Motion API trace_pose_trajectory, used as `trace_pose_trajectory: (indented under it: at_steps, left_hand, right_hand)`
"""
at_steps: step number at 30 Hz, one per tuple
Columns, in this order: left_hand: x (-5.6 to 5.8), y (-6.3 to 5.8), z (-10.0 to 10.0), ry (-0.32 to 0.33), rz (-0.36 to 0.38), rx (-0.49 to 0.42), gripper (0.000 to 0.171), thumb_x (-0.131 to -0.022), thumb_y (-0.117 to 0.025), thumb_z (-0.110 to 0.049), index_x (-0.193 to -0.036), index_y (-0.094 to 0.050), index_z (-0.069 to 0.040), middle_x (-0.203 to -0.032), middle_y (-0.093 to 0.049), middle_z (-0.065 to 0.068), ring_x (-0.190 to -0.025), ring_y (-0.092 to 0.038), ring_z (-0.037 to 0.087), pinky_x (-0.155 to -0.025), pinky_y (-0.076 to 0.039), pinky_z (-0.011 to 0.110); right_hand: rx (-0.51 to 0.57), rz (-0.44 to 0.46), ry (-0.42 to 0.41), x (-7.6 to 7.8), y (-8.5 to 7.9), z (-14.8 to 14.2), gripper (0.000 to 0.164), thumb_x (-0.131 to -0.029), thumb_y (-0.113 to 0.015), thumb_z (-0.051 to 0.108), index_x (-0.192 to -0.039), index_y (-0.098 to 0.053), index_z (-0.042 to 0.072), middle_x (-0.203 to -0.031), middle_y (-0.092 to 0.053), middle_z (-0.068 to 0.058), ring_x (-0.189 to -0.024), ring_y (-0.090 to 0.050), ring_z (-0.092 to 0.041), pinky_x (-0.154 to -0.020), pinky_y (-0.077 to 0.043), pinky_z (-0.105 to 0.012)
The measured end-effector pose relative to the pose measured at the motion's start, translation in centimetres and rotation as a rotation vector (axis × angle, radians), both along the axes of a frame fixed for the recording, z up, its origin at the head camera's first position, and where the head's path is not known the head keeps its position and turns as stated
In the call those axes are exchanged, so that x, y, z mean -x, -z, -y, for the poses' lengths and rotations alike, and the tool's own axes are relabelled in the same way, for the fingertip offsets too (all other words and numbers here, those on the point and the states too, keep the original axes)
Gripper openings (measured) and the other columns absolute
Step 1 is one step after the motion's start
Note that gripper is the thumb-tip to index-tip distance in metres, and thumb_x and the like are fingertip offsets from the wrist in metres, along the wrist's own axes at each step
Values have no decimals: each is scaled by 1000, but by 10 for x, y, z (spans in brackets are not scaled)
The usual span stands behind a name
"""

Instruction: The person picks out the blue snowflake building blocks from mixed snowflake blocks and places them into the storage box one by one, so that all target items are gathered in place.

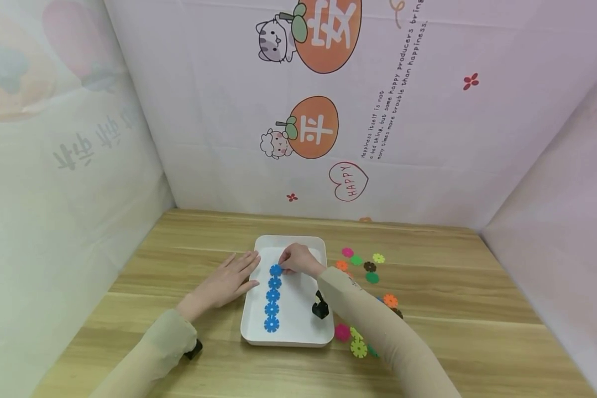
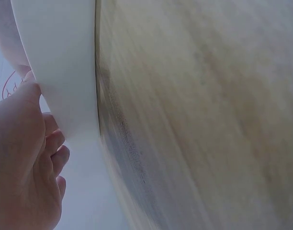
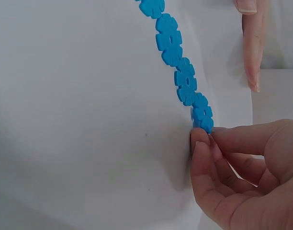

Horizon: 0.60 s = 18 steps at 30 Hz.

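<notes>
Several blue snowflake discs [image 1: 272,296] lie joined end to end in a straight row inside a white tray [image 1: 305,338]. My right hand [image 1: 298,260] pinches the far end disc [image 3: 202,113] of that row between thumb and fingertips. My left hand [image 1: 231,279] rests at the tray's left rim, its fingers fairly straight. In the left wrist view the left thumb and fingers [image 2: 56,143] lie along the tray's white outer wall [image 2: 65,57].
To the tray's right, loose snowflake discs in pink, orange, yellow [image 1: 378,258], green and brown [image 1: 370,266] lie on the wooden table [image 1: 214,226]; my right forearm [image 1: 383,331] covers some. White printed cloth [image 1: 219,138] walls the table at back and sides.
</notes>
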State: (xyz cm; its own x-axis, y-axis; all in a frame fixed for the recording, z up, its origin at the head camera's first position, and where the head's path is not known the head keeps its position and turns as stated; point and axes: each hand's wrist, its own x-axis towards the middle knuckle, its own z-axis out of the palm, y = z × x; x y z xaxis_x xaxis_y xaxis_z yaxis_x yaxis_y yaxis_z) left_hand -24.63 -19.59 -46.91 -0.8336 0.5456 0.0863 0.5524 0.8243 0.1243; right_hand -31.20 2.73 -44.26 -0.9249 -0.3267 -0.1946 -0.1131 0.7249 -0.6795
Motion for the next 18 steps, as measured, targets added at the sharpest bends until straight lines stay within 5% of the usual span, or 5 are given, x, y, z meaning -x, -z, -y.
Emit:
trace_pose_trajectory:
  at_steps: [8, 18]
  left_hand:
    - [-2, 0, -1, 2, 1, -13, 67, -104, -41, -48, -157, -27, -8, -165, -25, 11, -153, -27, 31, -125, -20, 56]
    - [-2, -1, 0, 12, -18, -23, 67, -104, -43, -47, -156, -28, -7, -164, -26, 11, -152, -27, 31, -124, -21, 57]
  right_hand:
    - [-27, -30, -12, -3, -6, -10, 5, -90, -70, 7, -91, -73, 2, -84, -72, -8, -70, -61, -14, -66, -54, -20]
    - [69, -23, -63, -8, -24, -49, 7, -93, -66, 5, -96, -67, -2, -91, -69, -13, -80, -70, -20, -77, -61, -28]
